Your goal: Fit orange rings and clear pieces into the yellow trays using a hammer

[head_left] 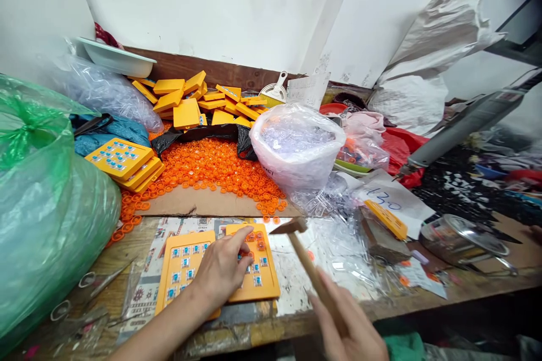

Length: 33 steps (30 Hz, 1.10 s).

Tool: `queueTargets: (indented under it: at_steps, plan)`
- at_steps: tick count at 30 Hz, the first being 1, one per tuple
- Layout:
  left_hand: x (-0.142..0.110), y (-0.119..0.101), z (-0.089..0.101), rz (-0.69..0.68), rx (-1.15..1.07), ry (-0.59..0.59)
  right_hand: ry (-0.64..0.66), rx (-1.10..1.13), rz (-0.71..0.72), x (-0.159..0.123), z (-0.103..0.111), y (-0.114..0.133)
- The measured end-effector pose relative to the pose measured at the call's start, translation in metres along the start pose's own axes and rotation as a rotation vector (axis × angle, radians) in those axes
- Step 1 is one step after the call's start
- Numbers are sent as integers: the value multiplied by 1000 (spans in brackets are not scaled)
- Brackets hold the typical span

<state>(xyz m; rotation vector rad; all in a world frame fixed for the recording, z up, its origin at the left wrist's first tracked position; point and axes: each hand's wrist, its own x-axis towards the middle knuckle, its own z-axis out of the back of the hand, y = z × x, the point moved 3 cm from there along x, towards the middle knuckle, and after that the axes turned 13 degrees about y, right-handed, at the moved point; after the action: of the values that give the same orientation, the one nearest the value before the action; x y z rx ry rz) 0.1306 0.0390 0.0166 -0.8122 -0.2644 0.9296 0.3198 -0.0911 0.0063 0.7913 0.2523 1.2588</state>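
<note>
Two yellow plastic panels lie side by side on the table edge, the left panel point(183, 271) and the right panel point(256, 271), both set with small blue-and-white square pieces. My left hand point(221, 271) rests across them, its forefinger pointing at orange rings on the right panel's top. My right hand point(349, 327) grips the wooden handle of a small hammer point(302, 251), whose head hovers just right of the right panel.
A heap of orange rings point(212, 169) lies behind on cardboard. Stacked yellow panels point(122, 161) sit at left, loose yellow covers point(190, 101) at the back. A white bag of clear parts point(296, 144), a big green bag point(46, 208) and a metal pot point(463, 240) crowd the sides.
</note>
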Motion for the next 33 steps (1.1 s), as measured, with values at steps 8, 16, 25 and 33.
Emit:
queueTargets:
  at_steps: [8, 16, 25, 33]
  plan:
    - [-16, 9, 4, -135, -2, -113, 176, 5, -375, 68, 0, -22]
    - [-55, -16, -9, -512, 107, -555, 246, 523, -396, 44, -27, 30]
    - [-61, -32, -7, -582, 68, -636, 343, 1380, -459, 14, -68, 83]
    - [-43, 20, 3, -225, -70, -166, 36, 741, -215, -10, -33, 42]
